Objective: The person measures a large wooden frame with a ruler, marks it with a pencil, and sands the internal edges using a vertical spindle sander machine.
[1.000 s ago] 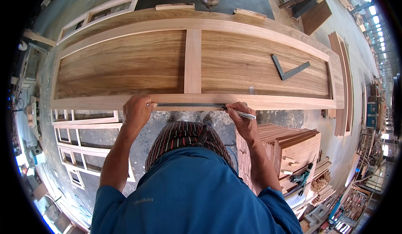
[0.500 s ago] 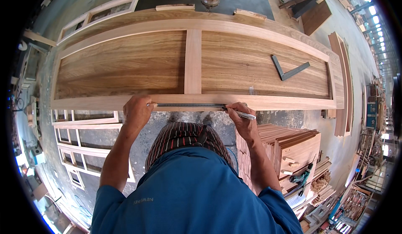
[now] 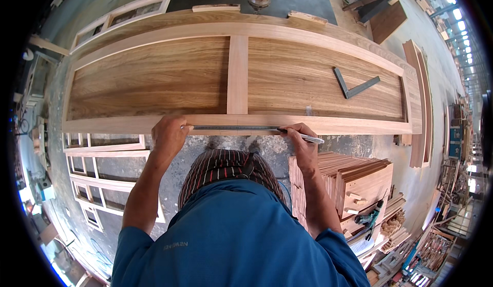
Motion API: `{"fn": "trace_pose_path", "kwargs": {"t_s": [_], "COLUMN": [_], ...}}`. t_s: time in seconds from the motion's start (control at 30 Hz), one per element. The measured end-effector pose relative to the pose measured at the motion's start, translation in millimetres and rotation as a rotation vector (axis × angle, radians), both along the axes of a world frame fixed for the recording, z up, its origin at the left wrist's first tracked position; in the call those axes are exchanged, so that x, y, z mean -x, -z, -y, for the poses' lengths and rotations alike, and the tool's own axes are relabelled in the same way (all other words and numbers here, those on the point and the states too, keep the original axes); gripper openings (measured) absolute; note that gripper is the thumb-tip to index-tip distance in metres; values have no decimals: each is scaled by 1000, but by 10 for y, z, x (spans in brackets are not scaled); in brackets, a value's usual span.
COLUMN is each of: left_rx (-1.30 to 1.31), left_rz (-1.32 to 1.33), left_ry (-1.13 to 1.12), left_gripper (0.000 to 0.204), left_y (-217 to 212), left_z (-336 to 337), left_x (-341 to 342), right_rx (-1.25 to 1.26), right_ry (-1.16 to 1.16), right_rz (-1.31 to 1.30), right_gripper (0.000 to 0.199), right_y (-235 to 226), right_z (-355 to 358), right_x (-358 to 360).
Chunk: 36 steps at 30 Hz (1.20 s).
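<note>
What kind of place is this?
Probably a woodworking shop: a big wooden door panel lies flat, cut boards are stacked nearby, and unfinished window frames rest on the floor.

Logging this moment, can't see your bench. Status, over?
Left hand pins steel ruler on door panel's near rail. Right hand holds pen at ruler's end. Try square lies apart.

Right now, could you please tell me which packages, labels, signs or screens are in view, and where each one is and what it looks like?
Printed mark: small pale lettering on the back of the person's blue shirt, lower centre.
Blue-green panel: upright rectangle at the far right edge; too small to tell if it is a sign or a box.
No packages or screens can be made out.
</note>
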State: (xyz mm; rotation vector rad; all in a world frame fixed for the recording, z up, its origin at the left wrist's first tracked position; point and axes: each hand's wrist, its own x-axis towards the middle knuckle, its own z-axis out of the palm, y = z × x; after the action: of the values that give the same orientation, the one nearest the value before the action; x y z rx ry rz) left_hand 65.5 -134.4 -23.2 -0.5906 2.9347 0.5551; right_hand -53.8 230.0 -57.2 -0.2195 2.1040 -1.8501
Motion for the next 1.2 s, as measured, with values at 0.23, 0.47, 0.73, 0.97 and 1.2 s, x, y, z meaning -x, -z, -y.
{"fn": "trace_pose_path", "kwargs": {"t_s": [0.23, 0.47, 0.73, 0.97, 1.2], "left_rx": [6, -4, -60, -22, -4], "left_rz": [-59, -123, -115, -175, -248], "left_ry": [15, 24, -2, -4, 11], "left_gripper": [20, 14, 13, 15, 10], "left_y": [118, 182, 175, 193, 261], "left_z": [57, 53, 29, -18, -11], "left_x": [-59, -45, -63, -105, -130], "right_rx": [-55, 25, -83, -162, -181], "right_ry": [6, -174, -367, -318, -284], "right_rz": [-17, 22, -120, -210, -119], "right_gripper": [19, 17, 17, 14, 14], "right_y": [-53, -298, -185, -22, -37], "right_z": [138, 768, 1478, 1610, 1662], "right_x": [-59, -283, -420, -519, -523]}}
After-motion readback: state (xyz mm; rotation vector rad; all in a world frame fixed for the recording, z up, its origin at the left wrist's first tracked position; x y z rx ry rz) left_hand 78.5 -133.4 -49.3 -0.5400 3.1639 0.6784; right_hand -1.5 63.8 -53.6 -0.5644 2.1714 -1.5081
